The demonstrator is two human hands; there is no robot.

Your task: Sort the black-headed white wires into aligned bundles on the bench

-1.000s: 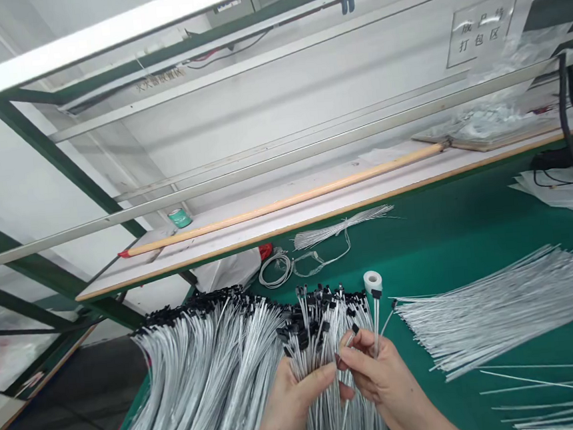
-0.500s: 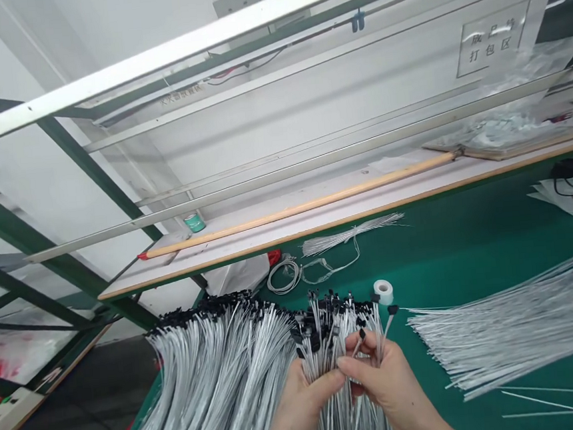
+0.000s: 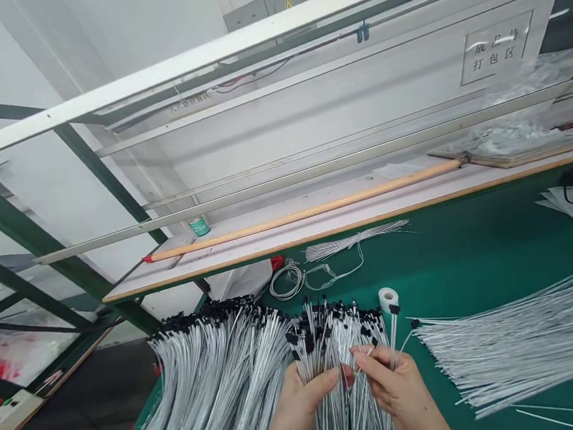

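The left hand (image 3: 305,397) is closed around a bundle of gray cables (image 3: 311,356), thumb across the front, their black ends standing above the fist. Just beside it, the right hand (image 3: 399,386) pinches a thin cable (image 3: 371,351) narrowly between thumb and forefinger, while a few upright cables (image 3: 393,329) with black ends pass through its other fingers. Both hands are over the green bench (image 3: 450,247), whose near edge is hidden. A thick mass of cables (image 3: 195,377) lies toward the bench's left edge, black ends pointing to the back. A white tape roll (image 3: 388,296) is just behind the right hand. A loose cable pile (image 3: 523,341) spreads toward the bench's right side. Near the back edge, below the shelf (image 3: 288,232), lie a coil (image 3: 288,296) and a slim tied bundle (image 3: 356,239).
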